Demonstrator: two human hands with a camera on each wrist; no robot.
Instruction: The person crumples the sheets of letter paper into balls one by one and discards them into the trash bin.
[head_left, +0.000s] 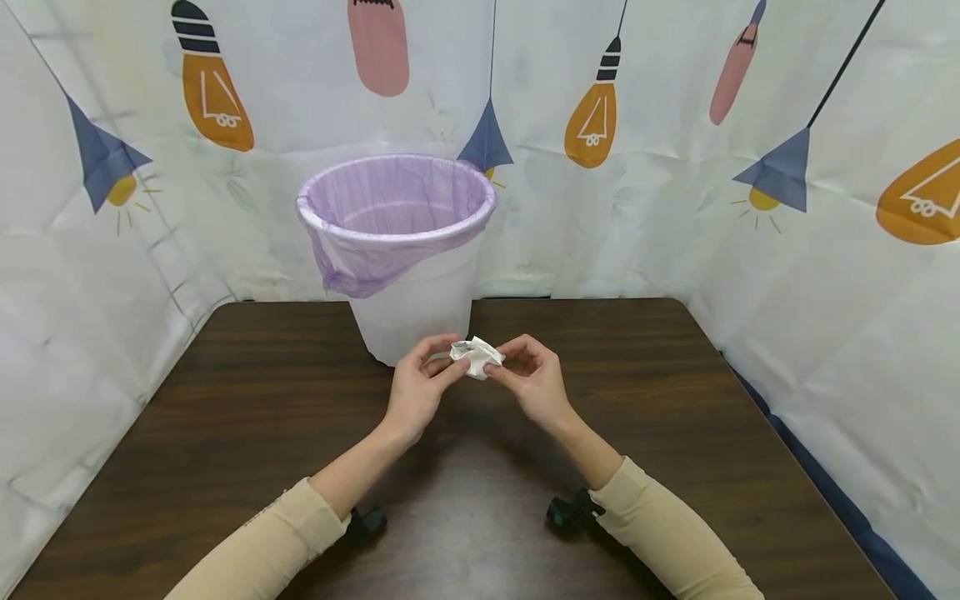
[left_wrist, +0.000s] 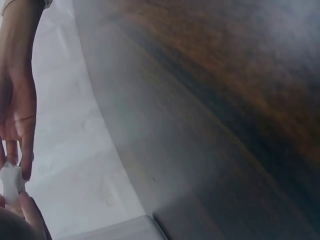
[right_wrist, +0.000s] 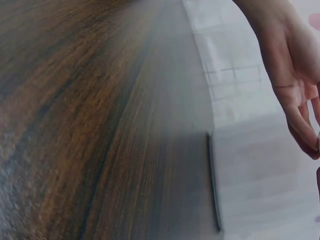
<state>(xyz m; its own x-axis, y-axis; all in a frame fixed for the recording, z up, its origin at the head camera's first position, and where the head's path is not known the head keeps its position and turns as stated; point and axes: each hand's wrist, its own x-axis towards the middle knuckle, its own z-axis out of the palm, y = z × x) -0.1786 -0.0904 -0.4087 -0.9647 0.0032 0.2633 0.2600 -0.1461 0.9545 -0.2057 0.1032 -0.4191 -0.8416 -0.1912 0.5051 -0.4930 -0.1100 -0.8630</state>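
Observation:
A small crumpled piece of white paper (head_left: 477,357) is held between both hands over the table, in front of the bin. My left hand (head_left: 418,387) pinches its left side between thumb and fingers. On the other side, my right hand (head_left: 538,382) grips the right edge with thumb and fingertips. Faint greenish marks show on the paper's upper left fold. The left wrist view catches the white paper (left_wrist: 12,184) at its left border, with fingertips at both ends. In the right wrist view the paper is almost wholly out of frame.
A white bin (head_left: 412,312) with a purple liner (head_left: 367,271) folded over its rim stands at the back of the dark wooden table (head_left: 262,400), just behind the hands. A patterned white curtain (head_left: 660,208) surrounds the table's back and sides. Black wrist cameras sit under both forearms.

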